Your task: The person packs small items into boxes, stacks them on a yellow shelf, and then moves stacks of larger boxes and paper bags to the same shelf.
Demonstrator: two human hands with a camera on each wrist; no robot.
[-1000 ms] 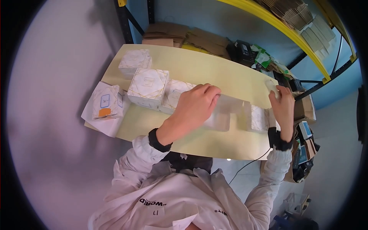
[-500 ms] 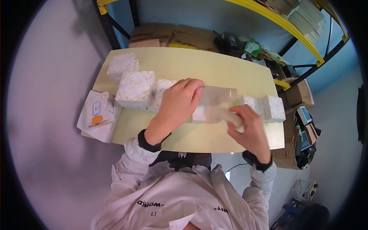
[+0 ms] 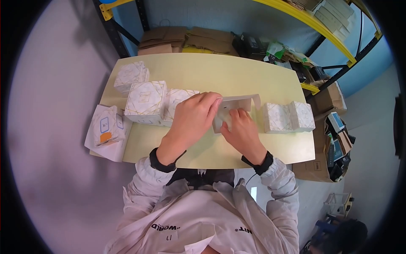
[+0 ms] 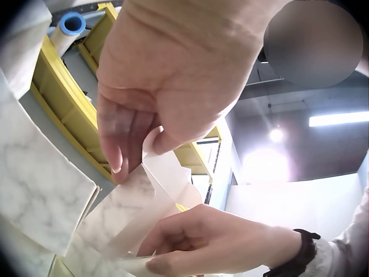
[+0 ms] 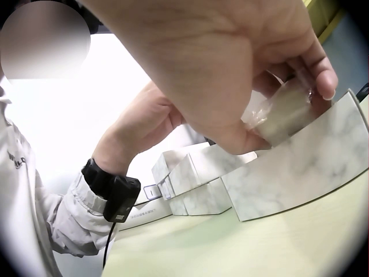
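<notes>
An open white box with a grey marble pattern stands near the middle of the table. My left hand pinches the box's upper edge at its left side, where the left wrist view shows a white flap by the thumb. Fingers of my right hand reach into the box opening. They grip a pale thing in clear plastic wrap, partly hidden behind the box wall in the right wrist view; its kind cannot be told. Just left of my left hand sits a closed marbled box.
A larger marbled box and a small one stand at left. Near the left edge, a box with blue and orange marks rests on white sheet-like material. Two marbled boxes are at right. Yellow shelving stands behind.
My right hand has brought the wrapped thing from the table's right end leftward into the box opening. My left hand keeps hold of the box edge. The head view has shifted slightly.
</notes>
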